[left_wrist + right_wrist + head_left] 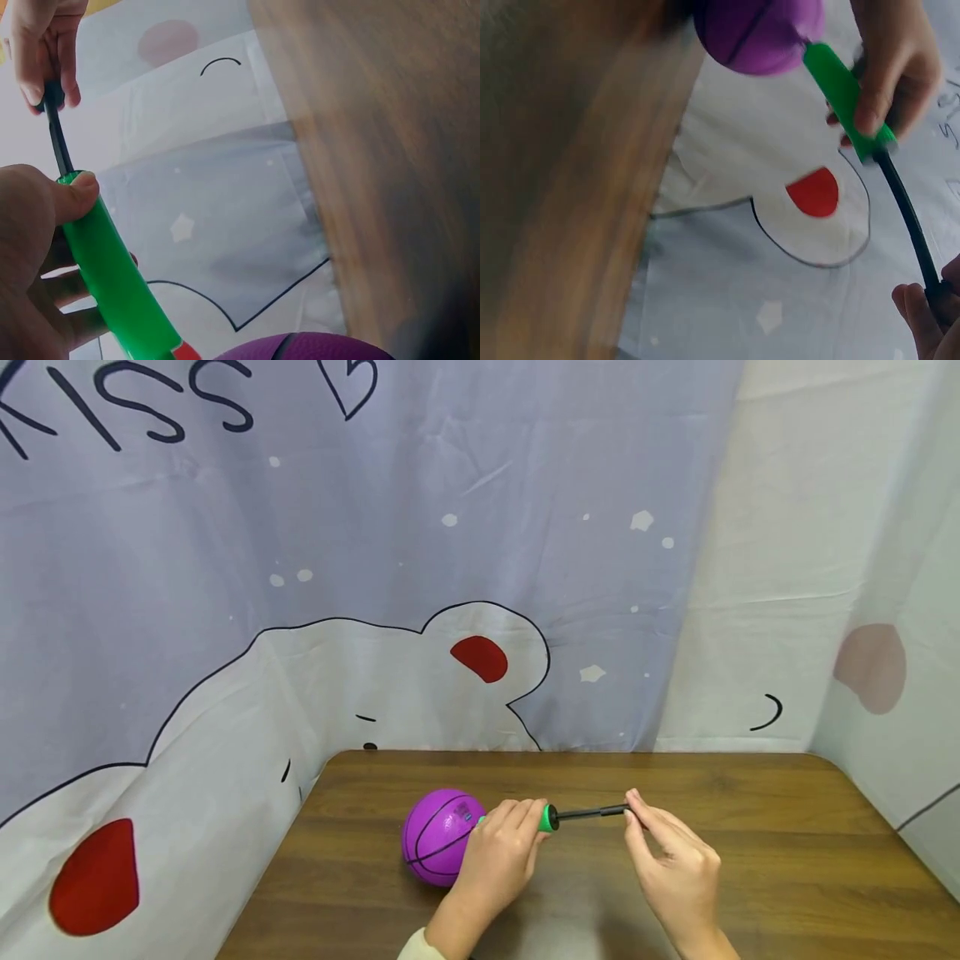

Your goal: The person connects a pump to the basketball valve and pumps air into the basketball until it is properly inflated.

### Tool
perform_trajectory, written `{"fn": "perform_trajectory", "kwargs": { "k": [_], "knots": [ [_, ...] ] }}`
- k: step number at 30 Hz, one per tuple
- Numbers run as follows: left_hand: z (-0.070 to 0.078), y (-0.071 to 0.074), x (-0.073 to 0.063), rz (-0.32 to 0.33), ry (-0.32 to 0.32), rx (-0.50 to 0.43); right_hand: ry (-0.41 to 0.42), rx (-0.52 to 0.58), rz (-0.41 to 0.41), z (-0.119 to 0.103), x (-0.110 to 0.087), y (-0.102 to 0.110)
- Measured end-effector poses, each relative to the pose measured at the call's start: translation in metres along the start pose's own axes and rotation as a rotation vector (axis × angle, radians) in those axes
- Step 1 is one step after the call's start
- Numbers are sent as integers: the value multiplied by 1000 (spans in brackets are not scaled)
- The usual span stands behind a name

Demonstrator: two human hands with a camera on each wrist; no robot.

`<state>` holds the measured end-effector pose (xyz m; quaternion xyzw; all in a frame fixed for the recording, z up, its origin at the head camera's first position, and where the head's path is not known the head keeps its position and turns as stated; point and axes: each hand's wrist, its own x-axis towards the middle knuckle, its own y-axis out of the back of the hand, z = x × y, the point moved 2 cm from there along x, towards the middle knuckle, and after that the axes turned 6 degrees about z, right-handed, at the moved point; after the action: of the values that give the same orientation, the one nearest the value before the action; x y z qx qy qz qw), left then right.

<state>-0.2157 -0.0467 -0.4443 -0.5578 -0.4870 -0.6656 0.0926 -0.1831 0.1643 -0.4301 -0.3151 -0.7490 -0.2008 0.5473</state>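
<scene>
Bright green and black, a slim hand pump [553, 817] is held roughly level over the middle of the wooden table [787, 835], just right of a purple ball [435, 839]. Its barrel [112, 277] is smooth and glossy, with a red part [186, 351] showing at the ball end in the left wrist view. Out of the other end runs a thin black rod [588, 814], well drawn out, leading to a small black handle [943, 304]. In the right wrist view the pump's narrow tip meets the ball's side; blur hides the exact join.

The left hand [502, 852] is wrapped around the barrel, thumb laid along it near the rod end. The right hand [681, 868] pinches the handle between thumb and fingers.

Black curved seams cross the ball, which sits nearer the table's left edge than its right, set in from the far edge. Beyond that far edge hangs a grey-blue and white cloth [585, 460] printed with red patches and black outlines.
</scene>
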Motion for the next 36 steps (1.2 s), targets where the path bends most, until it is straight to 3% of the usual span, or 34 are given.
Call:
{"fn": "perform_trajectory", "kwargs": {
  "k": [11, 17, 28, 36],
  "knots": [
    [11, -3, 1, 6, -36, 18, 2, 45, -93, -14, -28, -28],
    [10, -4, 0, -12, -45, -8, 30, 104, -92, -9, -36, -31],
    [2, 0, 0, -71, 31, -24, 101, 51, -22, 0, -7, -9],
    [-2, 5, -1, -59, 52, -31, 92, 18, 58, 1, 15, 7]
  ]
}}
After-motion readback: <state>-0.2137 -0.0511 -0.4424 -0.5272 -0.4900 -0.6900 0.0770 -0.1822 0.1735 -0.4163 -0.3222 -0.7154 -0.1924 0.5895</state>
